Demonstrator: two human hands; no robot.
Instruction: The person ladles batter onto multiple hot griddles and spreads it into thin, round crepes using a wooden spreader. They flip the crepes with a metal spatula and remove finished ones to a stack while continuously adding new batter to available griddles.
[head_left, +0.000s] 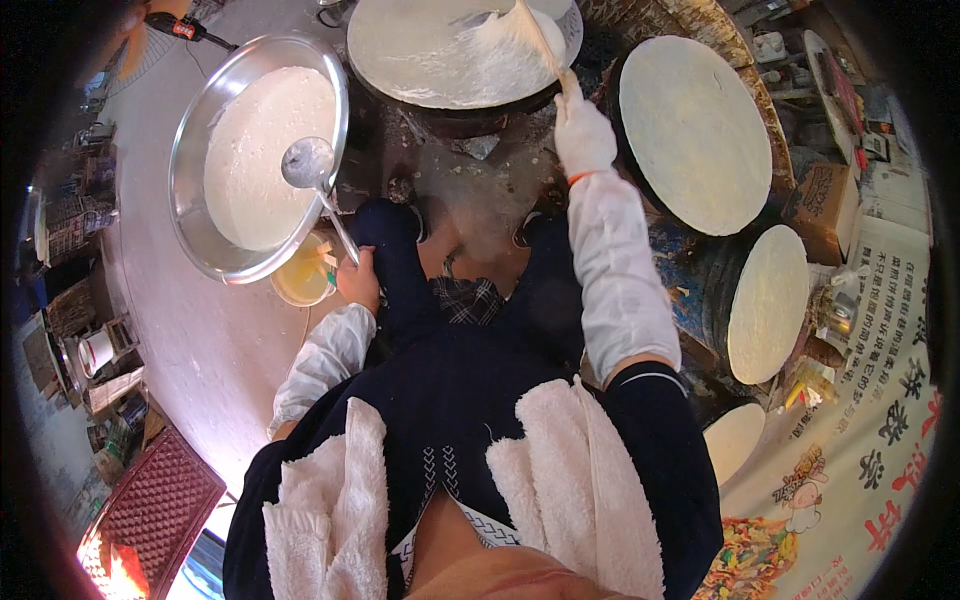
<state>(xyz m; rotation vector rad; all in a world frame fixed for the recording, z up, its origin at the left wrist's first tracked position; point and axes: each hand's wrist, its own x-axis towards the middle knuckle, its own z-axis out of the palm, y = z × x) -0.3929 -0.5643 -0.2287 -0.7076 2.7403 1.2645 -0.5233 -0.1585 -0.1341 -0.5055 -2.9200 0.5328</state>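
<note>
Ladle gripped by the left hand overhangs batter, presumably for scooping; the right hand clutches perhaps a brush.

Ahead-left of the left hand stands the batter basin, the ladle bowl above it; the right hand is between the front griddle and side griddle.
</note>
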